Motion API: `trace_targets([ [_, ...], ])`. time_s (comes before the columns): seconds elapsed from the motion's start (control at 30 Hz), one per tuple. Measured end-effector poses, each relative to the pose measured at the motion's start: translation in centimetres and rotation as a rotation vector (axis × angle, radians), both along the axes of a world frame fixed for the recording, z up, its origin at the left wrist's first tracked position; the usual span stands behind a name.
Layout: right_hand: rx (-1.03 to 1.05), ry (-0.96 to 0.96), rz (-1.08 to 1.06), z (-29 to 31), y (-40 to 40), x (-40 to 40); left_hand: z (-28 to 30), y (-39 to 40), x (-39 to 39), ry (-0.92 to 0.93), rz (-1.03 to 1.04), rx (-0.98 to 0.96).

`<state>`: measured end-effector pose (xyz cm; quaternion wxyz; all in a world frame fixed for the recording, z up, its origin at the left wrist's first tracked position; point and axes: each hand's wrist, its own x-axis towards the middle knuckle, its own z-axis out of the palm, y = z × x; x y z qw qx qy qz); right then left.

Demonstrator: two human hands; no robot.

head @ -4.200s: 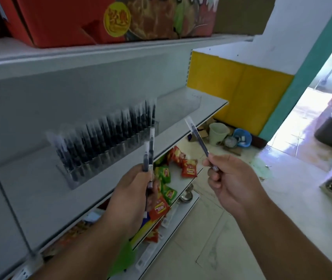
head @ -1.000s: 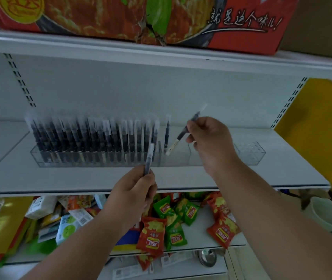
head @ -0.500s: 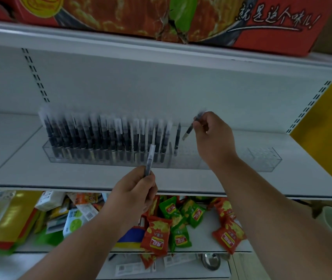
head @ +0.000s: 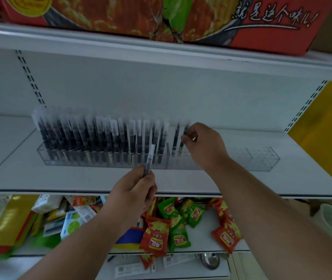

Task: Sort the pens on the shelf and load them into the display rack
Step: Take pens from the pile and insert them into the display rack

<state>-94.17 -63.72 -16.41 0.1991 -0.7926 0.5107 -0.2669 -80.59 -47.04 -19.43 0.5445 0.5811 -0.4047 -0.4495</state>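
Rightward, right hand point(head: 203, 146) pinching pen point(head: 183, 138) at rack point(head: 262, 158) row's end; left hand point(head: 132, 190) gripping another pen point(head: 149, 158).

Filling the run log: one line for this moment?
right hand: seating pen in rack | left hand: holds spare pen

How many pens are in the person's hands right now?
2. One pen is held upright by the left hand in front of the rack. The other pen is pinched by the right hand at the rack's filled end; more may be hidden.
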Motion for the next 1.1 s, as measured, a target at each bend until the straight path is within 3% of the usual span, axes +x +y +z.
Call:
trace_targets([
  [0.17, -0.019, -0.132, -0.047, 1.2, 2.2, -1.1, -0.2, -0.7, -0.5, -0.047, -0.002, -0.011],
  [0.3, 0.305, -0.294, 0.172, 2.0, 4.5, -1.6, -0.8, -2.4, -1.6, -0.196, -0.106, -0.080],
  [0.47, 0.391, -0.515, 0.137, 2.0, 4.7, -3.0, -0.7, -4.3, -2.8, -0.521, -0.191, -0.127],
  [0.63, 0.157, -0.739, -0.073, 2.1, 3.6, -4.6, -1.3, -4.4, -1.8, -1.034, 0.020, -0.275],
  [0.73, -0.097, -0.673, -0.141, 2.4, 2.7, -4.8, -2.3, -4.7, -2.0, -1.234, 0.032, -0.260],
  [0.87, -0.200, -0.495, -0.078, 3.0, 1.8, -3.9, -2.7, -5.4, -2.7, -1.429, -0.032, -0.156],
  [1.1, -0.243, -0.176, -0.013, 2.4, 0.6, -2.1, -2.4, -5.8, -2.6, -1.465, -0.042, -0.166],
])
